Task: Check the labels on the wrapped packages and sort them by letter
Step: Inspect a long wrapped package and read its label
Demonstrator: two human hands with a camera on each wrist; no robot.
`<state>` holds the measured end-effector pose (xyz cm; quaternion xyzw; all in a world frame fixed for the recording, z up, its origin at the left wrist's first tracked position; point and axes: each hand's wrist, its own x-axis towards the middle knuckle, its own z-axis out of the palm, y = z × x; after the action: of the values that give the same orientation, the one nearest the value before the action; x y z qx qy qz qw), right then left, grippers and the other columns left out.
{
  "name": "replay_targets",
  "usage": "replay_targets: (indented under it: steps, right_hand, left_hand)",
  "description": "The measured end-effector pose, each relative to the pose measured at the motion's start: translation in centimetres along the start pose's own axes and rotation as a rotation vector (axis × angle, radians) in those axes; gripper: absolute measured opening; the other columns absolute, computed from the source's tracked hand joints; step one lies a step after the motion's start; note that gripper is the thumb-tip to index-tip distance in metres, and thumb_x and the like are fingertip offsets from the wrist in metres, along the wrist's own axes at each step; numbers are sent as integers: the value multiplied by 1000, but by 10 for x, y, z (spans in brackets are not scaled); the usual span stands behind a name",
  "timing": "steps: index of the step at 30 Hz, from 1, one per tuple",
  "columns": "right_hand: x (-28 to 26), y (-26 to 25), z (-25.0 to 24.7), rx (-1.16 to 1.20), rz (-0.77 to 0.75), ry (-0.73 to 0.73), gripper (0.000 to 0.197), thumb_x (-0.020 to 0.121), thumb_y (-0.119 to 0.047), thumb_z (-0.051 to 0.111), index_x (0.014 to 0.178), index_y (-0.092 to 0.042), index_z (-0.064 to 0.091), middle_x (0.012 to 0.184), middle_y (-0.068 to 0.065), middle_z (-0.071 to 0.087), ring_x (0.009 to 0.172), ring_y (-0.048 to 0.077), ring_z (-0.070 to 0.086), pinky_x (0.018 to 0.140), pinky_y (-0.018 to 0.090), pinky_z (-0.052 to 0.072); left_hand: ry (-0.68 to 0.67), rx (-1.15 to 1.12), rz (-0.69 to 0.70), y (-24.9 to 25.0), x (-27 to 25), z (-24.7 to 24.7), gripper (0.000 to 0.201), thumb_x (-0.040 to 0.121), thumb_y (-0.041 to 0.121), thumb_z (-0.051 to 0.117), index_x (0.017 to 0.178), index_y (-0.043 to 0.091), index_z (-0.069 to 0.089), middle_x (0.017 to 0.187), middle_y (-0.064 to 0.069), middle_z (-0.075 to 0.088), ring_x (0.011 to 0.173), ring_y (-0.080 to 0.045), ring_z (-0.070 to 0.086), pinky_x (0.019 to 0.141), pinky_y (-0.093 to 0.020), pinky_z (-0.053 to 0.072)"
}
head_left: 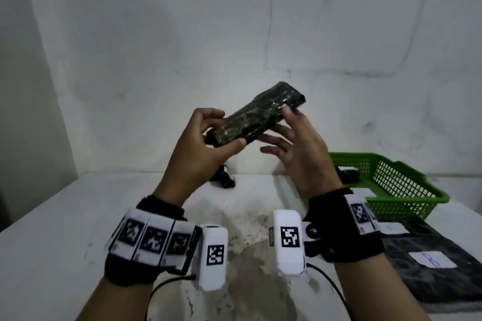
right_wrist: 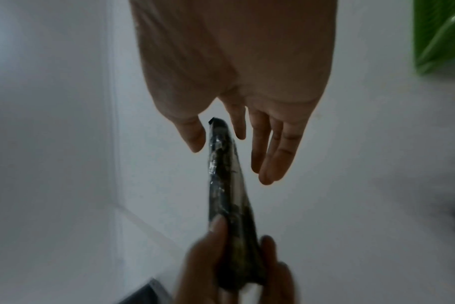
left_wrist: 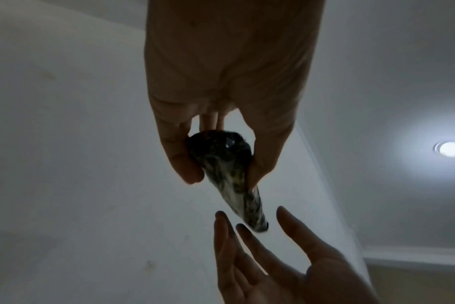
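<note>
**A wrapped package held up in the air between two hands**

Seen from the head camera, the left hand (head_left: 206, 143) holds a long, dark wrapped package (head_left: 257, 116) above the white worktop (head_left: 65, 229). Its grip pinches the near lower end, thumb below and fingers curled over the top. The package's long axis slants from lower left, at the left hand, up and away to the right, its far end pointing toward the wall. The right hand (head_left: 300, 146) is spread, fingers straight; the thumb tip lies at the package's far part, though real contact cannot be told.

Only this view shows the surroundings: a green basket (head_left: 407, 190) on the right with a dark package inside, a flat dark package with a label marked B (head_left: 431, 259) nearer, and another dark bundle (head_left: 223, 178) on the worktop behind the hands.

The left wrist view shows the package end-on, pinched between thumb and fingers. The right wrist view shows it edge-on between the spread thumb and fingers. No label on the held package shows in any view.
</note>
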<state>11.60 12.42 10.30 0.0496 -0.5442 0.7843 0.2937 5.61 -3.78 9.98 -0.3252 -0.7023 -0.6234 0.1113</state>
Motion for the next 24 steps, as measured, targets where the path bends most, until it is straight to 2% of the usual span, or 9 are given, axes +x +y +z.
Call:
replay_targets:
  steps: [4, 7, 8, 11, 13, 15, 19, 22, 24]
  right_hand:
    - [-5, -23, -13, 22, -45, -32, 60, 82, -24, 69, 139, -19, 50, 117, 12, 66, 91, 23, 69, 66, 36, 58]
    - [-13, -31, -27, -158, 50, -217, 63, 71, -12, 71, 131, -20, 59, 108, 17, 71, 89, 30, 70, 71, 34, 61]
    - [-16, -31, -29, -199, 71, -265, 60, 68, -10, 72, 127, -18, 62, 107, 18, 72, 90, 29, 71, 73, 32, 61]
    - [-19, -25, -33, -262, 45, -260, 44, 66, -10, 74, 110, -9, 67, 99, 14, 75, 84, 21, 72, 67, 23, 58]
    - [-20, -19, -34, -267, 8, -221, 36, 68, -11, 73, 103, -6, 67, 92, 11, 74, 78, 19, 71, 62, 19, 55]
    - [-21, -14, -34, -258, -9, -223, 39, 66, -16, 76, 103, -6, 66, 96, 14, 74, 81, 27, 73, 66, 26, 57]
    - [-23, -12, -30, -305, 4, -262, 57, 63, -10, 79, 116, -13, 59, 94, 20, 74, 75, 40, 73, 64, 34, 58]
    - [-23, -13, -29, -310, -41, -220, 44, 68, 3, 75, 109, -3, 59, 78, 14, 73, 58, 28, 69, 52, 26, 55]
    - [-24, -14, -31, -323, -51, -194, 36, 72, 8, 72, 104, -2, 59, 69, 9, 71, 50, 21, 65, 43, 19, 49]
  left_hand:
    - [-168, -27, 9, 3, -11, -14, 45, 73, 3, 80, 105, 26, 60, 108, 5, 68, 99, -15, 68, 82, -28, 57]
    - [-183, -81, -23, 7, -14, -27, 47, 70, 10, 80, 106, 35, 65, 105, 0, 70, 98, -30, 67, 82, -54, 53]
    - [-203, -123, -34, 9, -14, -30, 44, 69, 17, 76, 108, 35, 65, 105, -1, 70, 100, -32, 66, 85, -57, 51]
    - [-241, -214, -75, 10, -16, -27, 56, 69, 33, 84, 118, 37, 59, 106, -4, 71, 102, -27, 68, 93, -48, 52]
    - [-146, -179, -76, 5, -14, -20, 61, 68, 28, 80, 122, 37, 53, 99, -3, 73, 93, -18, 71, 81, -28, 56]
    - [-49, -147, -83, 0, -12, -12, 55, 75, 20, 75, 122, 36, 52, 95, 2, 72, 88, -12, 71, 75, -19, 51]
    - [24, -90, -68, -5, -11, -7, 51, 78, 22, 75, 121, 35, 52, 91, 4, 72, 80, -5, 71, 70, -15, 50]
    - [-60, -156, -98, 0, -13, -3, 60, 70, 29, 75, 125, 29, 49, 83, 1, 75, 71, -12, 73, 64, -16, 56]
    - [-81, -169, -123, 0, -14, 2, 64, 65, 30, 76, 123, 25, 48, 80, 11, 75, 70, -16, 74, 68, -23, 60]
